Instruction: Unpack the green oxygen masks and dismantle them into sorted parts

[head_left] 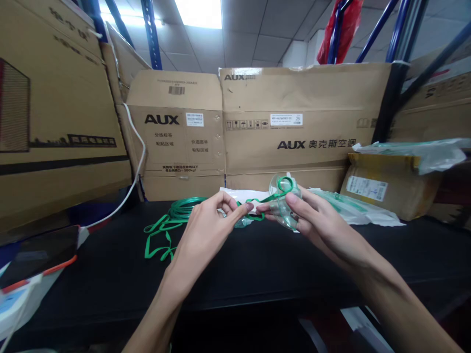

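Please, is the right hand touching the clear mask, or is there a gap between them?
Touching. The head view shows the right hand gripping the clear mask, with the thumb in front and fingers behind it.

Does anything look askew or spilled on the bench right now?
Slightly untidy: beside the left hand, a loose green strap lies in kinked loops near coiled green tubing. At right, a clear packet overhangs the brown box. I see no spill.

Black tabletop (pixel 235 274): coiled green tubing (pixel 184 209), loose green strap (pixel 147 250), clear packets (pixel 356 210), labelled brown box (pixel 397 179).
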The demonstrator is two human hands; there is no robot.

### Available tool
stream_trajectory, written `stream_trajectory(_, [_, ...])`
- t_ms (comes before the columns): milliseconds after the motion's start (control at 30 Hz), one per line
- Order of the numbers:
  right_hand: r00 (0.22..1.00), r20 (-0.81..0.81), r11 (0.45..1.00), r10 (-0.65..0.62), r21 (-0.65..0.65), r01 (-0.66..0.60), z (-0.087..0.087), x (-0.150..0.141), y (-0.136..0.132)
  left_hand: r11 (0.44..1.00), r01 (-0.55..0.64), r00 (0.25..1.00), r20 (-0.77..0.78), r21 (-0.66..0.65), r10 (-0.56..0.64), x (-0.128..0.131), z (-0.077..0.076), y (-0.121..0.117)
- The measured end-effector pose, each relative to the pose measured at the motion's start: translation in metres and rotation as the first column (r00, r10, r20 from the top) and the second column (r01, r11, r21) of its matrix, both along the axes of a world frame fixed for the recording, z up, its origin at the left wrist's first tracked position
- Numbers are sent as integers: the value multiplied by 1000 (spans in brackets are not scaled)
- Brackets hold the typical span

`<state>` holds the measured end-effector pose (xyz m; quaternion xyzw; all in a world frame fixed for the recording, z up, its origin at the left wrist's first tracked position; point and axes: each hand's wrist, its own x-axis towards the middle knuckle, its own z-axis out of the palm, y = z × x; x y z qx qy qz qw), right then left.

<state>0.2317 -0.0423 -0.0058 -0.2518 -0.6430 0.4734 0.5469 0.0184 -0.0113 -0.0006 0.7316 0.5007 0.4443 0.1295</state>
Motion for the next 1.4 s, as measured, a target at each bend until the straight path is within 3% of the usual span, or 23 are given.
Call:
stream_trajectory(267, [998,-56,1000,18,3,-18,-1,-1,2,987,77,980,174,143,-102,4,3,-10])
stream_trajectory(500, [999,17,990,-40,139,38,-1,2,0,969,248,965,93,8,-247,3,6,-8])
stream_trajectory(767, [994,97,986,41,157,-56,-3,3,1,922,386,903,222,-41,-368,3,5,-5])
stream_trajectory(933, [990,144,985,-13,173,-12,-2,2,2,954,295,887,355,57,-296,2,3,-3])
stream_trajectory(1067, [985,138,979,-107,190,79,1,3,7,949,273,856,411,156,-313,2,2,-4])
stream_trajectory(1400, [994,82,993,-67,103,58,-1,2,6,915,260,924,196,308,-328,3,1,-10])
